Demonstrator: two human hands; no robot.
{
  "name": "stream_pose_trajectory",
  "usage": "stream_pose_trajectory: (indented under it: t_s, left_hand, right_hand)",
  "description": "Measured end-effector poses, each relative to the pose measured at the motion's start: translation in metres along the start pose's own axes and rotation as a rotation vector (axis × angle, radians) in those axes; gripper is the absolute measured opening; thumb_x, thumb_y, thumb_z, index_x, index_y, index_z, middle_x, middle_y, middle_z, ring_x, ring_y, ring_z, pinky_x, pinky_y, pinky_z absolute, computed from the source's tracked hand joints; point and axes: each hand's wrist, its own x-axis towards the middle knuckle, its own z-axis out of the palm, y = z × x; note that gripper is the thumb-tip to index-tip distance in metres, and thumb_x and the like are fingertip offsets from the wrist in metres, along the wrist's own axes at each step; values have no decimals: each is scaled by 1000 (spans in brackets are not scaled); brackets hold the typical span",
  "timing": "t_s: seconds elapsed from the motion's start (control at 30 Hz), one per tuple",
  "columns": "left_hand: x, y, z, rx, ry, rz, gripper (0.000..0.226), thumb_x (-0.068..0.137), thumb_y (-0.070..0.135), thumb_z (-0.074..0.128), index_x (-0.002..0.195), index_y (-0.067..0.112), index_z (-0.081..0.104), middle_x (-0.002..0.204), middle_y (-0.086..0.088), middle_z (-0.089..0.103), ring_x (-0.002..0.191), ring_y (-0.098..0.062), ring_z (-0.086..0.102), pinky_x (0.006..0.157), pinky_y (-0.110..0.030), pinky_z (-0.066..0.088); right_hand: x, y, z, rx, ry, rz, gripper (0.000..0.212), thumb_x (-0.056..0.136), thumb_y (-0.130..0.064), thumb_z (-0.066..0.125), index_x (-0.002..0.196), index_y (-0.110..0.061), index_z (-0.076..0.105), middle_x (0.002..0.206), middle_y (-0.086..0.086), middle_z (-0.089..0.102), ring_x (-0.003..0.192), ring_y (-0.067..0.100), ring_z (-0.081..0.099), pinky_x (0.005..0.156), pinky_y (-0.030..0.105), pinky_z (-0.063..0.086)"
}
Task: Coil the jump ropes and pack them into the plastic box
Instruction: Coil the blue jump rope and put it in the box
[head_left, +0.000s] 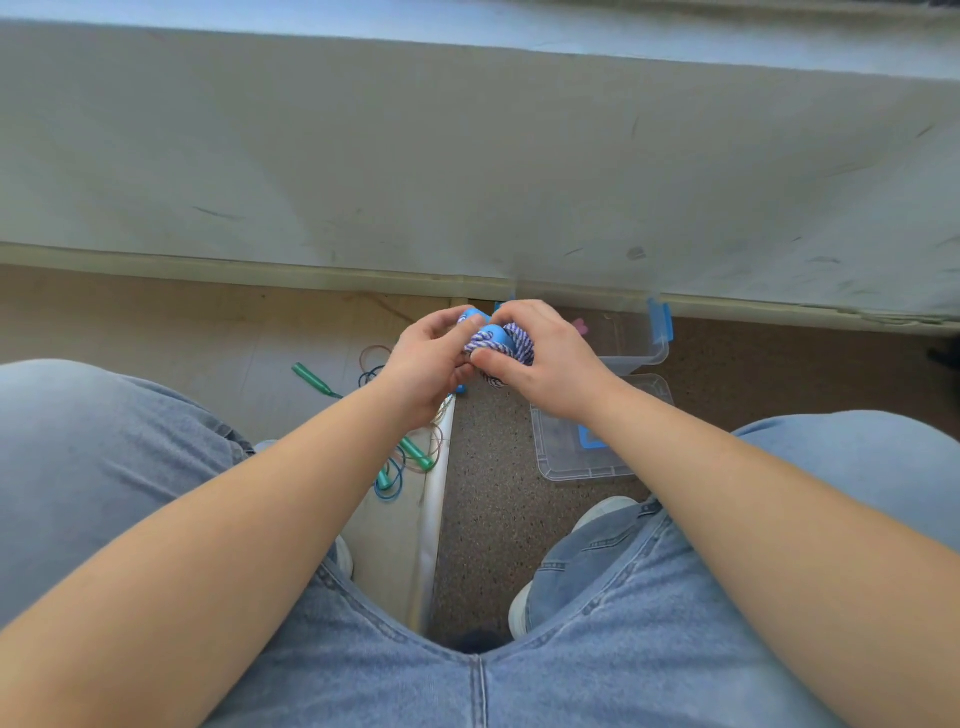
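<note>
Potentially, the purple-and-white rope coil could spring loose if the pinch is eased before its wraps are secured round the blue handles, and slack loops would not fit the clear plastic box at three o'clock. The coil is gripped by both hands: the left hand is curled on its nine-o'clock side, the right hand over its three-o'clock side.

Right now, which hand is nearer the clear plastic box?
Right. The right hand holds the coiled rope just left of the box; the left hand grips it farther left.
</note>
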Motion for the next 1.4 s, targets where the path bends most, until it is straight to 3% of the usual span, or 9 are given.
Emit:
stream_pose_trajectory:
  t_s: [0.17,0.27,0.43,0.57,0.67,0.83,1.0,1.13,1.4]
  left_hand:
    - [2,-1,1,93,75,68,15,96,24,63,109,16,66,94,-1,67,59,-4,60,56,-20,49]
    - [2,-1,3,133,92,78,16,100,27,55,108,18,67,92,-2,69,71,-11,63,62,-25,52]
    - [-2,-2,6,102,-40,60,22,100,25,57,121,18,61,105,-6,71,87,-16,70,75,-32,56]
    - [-4,-4,6,72,-37,67,30,96,18,63,126,14,60,117,-9,68,101,-24,71,82,-37,59]
    - [-5,-2,4,-1,-1,-5,35,93,5,64,128,9,59,120,-14,69,104,-30,71,77,-33,60]
    - [-4,1,1,-9,30,-83,44,88,-9,63,130,3,56,116,-20,69,98,-33,72,75,-33,62]
    - [-2,-2,-2,60,63,-81,44,88,-12,58,130,1,55,116,-24,67,95,-32,73,82,-40,61]
    - [-3,5,-3,-43,16,-66,43,88,-18,48,123,4,59,110,-16,66,95,-27,72,74,-29,61]
    - [-4,4,-6,-116,2,-122,39,87,-4,68,122,11,61,108,-14,73,83,-17,71,65,-20,58]
  right_hand:
    - [-1,-4,3,73,0,27,26,98,-43,57,114,-23,63,113,-3,59,108,9,54,94,26,41]
    - [1,-3,3,150,34,105,20,103,-32,52,110,-20,66,111,-1,61,106,12,56,92,27,42]
    - [9,8,2,269,100,240,19,98,-27,59,103,-18,75,119,3,66,112,18,61,102,44,47]
    - [10,7,-2,296,87,277,13,89,-27,70,92,-23,81,120,-5,65,114,12,61,103,42,48]
    - [6,5,-1,253,102,265,8,86,-32,73,91,-29,78,114,-10,66,109,10,62,99,38,50]
    - [0,4,-1,66,56,119,5,89,-29,71,92,-26,73,114,-5,63,107,6,56,94,16,37]
    - [-3,8,4,-17,-146,34,34,76,-38,83,106,-33,67,122,-4,54,118,10,52,105,29,40]
    - [1,7,0,43,-12,106,39,78,-30,82,113,-29,66,111,-4,62,104,12,60,96,37,50]
    - [-4,14,1,246,-42,161,49,85,-30,75,132,-31,63,120,-10,70,109,4,65,98,38,55]
